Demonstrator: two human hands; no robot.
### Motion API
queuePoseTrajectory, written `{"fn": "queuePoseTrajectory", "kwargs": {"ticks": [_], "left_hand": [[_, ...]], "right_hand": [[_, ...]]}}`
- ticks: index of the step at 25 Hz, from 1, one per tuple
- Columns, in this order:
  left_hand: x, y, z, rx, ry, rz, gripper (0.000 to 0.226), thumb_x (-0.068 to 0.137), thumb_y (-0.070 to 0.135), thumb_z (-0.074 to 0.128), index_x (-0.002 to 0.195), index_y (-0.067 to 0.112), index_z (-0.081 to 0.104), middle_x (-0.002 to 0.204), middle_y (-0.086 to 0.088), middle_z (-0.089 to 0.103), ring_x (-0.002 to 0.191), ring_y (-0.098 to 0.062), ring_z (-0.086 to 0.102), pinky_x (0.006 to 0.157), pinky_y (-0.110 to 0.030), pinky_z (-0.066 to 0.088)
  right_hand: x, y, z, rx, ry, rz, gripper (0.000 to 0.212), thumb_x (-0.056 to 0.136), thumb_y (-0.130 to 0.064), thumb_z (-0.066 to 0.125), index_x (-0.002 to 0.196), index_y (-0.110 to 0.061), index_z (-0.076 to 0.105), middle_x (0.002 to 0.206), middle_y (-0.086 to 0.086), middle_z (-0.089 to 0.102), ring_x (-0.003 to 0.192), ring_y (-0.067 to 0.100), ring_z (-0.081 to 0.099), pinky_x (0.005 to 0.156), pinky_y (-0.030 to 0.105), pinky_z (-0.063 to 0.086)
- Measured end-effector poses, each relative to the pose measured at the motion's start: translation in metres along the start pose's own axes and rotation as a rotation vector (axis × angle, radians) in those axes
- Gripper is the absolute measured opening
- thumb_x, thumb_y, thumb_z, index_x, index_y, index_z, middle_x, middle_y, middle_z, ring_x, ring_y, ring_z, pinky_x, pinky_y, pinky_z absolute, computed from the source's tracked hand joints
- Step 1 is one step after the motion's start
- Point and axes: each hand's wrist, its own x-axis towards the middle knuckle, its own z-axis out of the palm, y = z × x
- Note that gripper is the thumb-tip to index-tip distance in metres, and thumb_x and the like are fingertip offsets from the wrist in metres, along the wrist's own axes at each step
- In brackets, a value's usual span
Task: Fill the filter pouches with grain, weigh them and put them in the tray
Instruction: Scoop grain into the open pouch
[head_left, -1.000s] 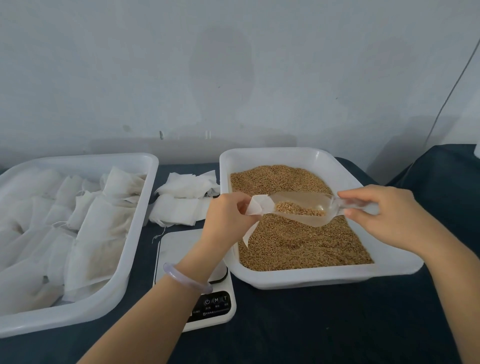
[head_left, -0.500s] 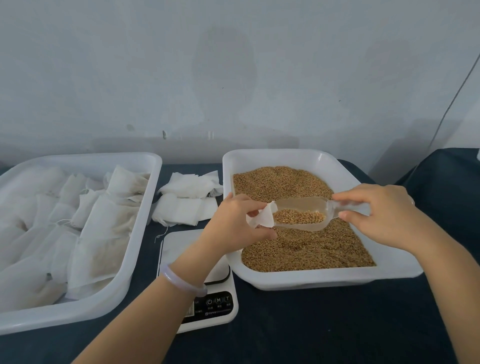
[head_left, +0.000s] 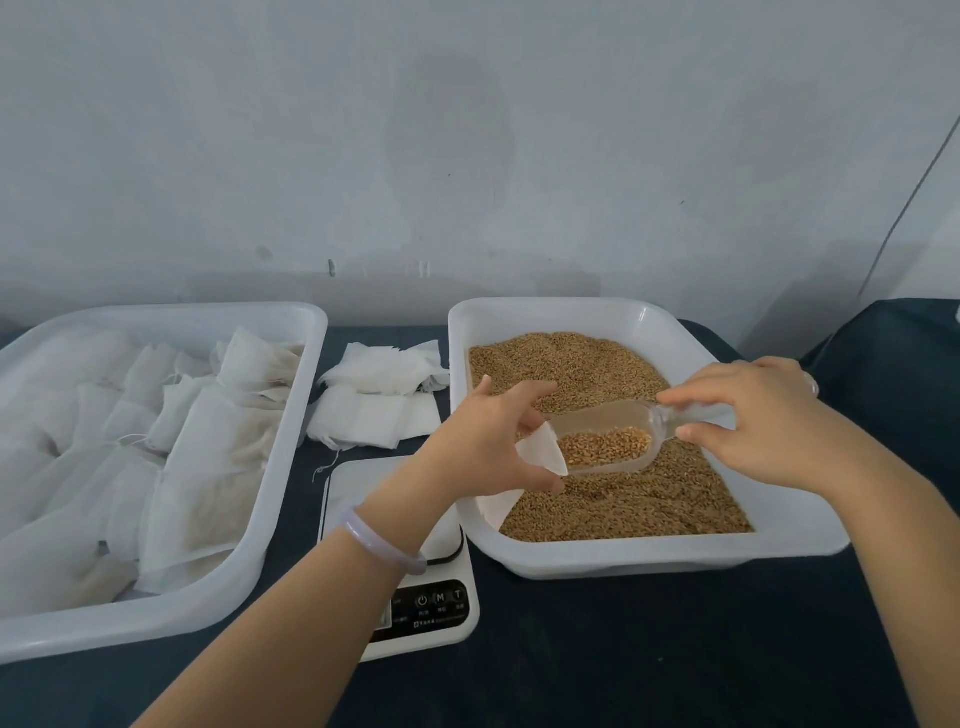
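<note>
Right hand (head_left: 763, 431) grips scoop (head_left: 613, 422); pouch (head_left: 540, 449) pinched

a table draped in dark blue-green cloth (head_left: 623, 654) carries four things. on its left sits a large white rectangular plastic tray (head_left: 171, 313), its near left part cut off by the frame edge. on the right sits a second white rectangular plastic tray (head_left: 649, 560), turned slightly askew. between them, at the far side, lies a loose pile of flat white empty filter pouches (head_left: 374, 413), just beside the left tray's wall, a thin white thread (head_left: 326, 466) trailing onto the cloth. nearer stands a flat white digital scale with a black button panel (head_left: 441, 605); the right tray's near left corner overlaps its right edge.
</note>
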Motion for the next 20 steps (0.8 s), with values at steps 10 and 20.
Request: {"fn": "queuePoseTrajectory", "kwargs": {"ticks": [10, 20], "left_hand": [[-0.006, 0.002, 0.01, 0.118, 0.227, 0.043, 0.111, 0.067, 0.038, 0.079, 0.15, 0.025, 0.007, 0.096, 0.003, 0.067, 0.11, -0.013, 0.058, 0.117, -0.031, -0.004], [-0.006, 0.002, 0.015, 0.141, 0.268, -0.048, 0.103, 0.072, 0.03, 0.072, 0.151, 0.021, 0.006, 0.084, 0.001, 0.065, 0.093, -0.019, 0.061, 0.117, -0.03, 0.003]], "right_hand": [[0.023, -0.032, -0.017, -0.267, 0.049, -0.13, 0.03, 0.084, -0.033, 0.064, 0.113, -0.043, 0.063, 0.112, -0.02, 0.06, 0.124, 0.012, 0.033, 0.107, 0.04, -0.022], [0.045, -0.064, -0.025, -0.446, 0.071, -0.2, 0.038, 0.084, -0.021, 0.065, 0.117, -0.039, 0.062, 0.111, -0.011, 0.062, 0.124, 0.009, 0.026, 0.097, 0.039, -0.035]]}}
